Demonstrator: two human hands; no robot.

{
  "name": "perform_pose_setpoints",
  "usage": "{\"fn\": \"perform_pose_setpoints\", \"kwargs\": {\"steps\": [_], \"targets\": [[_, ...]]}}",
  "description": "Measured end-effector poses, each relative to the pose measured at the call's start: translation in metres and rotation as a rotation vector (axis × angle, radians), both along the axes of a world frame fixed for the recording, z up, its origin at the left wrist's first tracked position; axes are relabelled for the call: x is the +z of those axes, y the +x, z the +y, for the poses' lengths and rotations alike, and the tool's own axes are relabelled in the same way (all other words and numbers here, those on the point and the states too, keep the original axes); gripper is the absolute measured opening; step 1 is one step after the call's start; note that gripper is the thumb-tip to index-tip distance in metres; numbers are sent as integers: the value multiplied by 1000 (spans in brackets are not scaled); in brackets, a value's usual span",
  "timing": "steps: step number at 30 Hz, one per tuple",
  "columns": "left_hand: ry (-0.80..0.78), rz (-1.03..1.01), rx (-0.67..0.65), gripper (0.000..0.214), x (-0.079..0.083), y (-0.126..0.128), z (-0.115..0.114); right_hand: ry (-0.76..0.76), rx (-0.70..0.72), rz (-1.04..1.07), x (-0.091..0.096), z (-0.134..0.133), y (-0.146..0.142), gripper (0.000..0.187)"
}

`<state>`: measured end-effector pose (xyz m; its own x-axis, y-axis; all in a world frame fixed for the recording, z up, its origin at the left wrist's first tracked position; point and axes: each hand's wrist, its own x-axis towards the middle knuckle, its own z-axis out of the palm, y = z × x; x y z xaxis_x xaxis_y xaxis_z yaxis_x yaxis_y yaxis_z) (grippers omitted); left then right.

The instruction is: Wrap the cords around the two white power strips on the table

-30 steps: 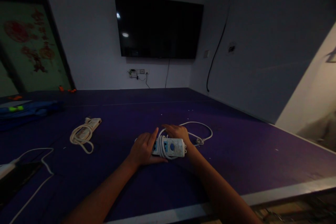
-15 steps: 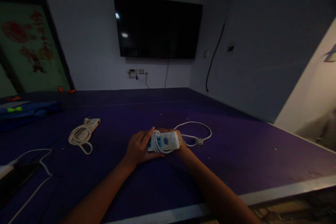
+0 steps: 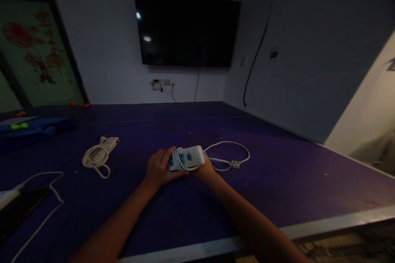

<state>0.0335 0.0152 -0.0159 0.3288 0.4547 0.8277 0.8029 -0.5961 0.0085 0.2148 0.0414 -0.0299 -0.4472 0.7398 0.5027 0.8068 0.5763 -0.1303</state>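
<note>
On my head feed: left hand (image 3: 159,169) has the left end of a white power strip (image 3: 194,156) gripped between thumb and fingers, thumb along the near edge, others over the far side. Fingers closed to about the strip's width.

Right hand (image 3: 203,169) sits behind and under the strip's right end. Its fingers are hidden behind the strip, so I can't tell how far open they are or whether they have the cord.

Strip is over the middle of the purple counter (image 3: 296,185), slanted, right end higher in my view, blue socket faces and blue oval toward me. White cord (image 3: 178,160) wound several turns around its left part. Rest of the cord makes a loose loop on the counter to the right, plug (image 3: 235,164) lying at the loop's near side.

Second power strip (image 3: 111,144), cord bundled, lies well apart to the left. Dark flat object (image 3: 29,202) near the left edge, blue cloth (image 3: 51,126) beyond it.
</note>
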Motion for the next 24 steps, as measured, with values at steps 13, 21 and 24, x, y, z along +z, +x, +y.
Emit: {"fn": "perform_pose_setpoints", "kwargs": {"steps": [13, 21, 24], "targets": [[-218, -404, 423, 72, 3, -38, 30, -15, -296, -35, 25, 3, 32, 32], [-272, -526, 403, 69, 2, -35, 30, -280, 83, 583, 15, 8, 21, 31], [-288, -566, 356, 68, 3, -34, 28, -537, 242, 839, 12, 7, 13, 39]]}}
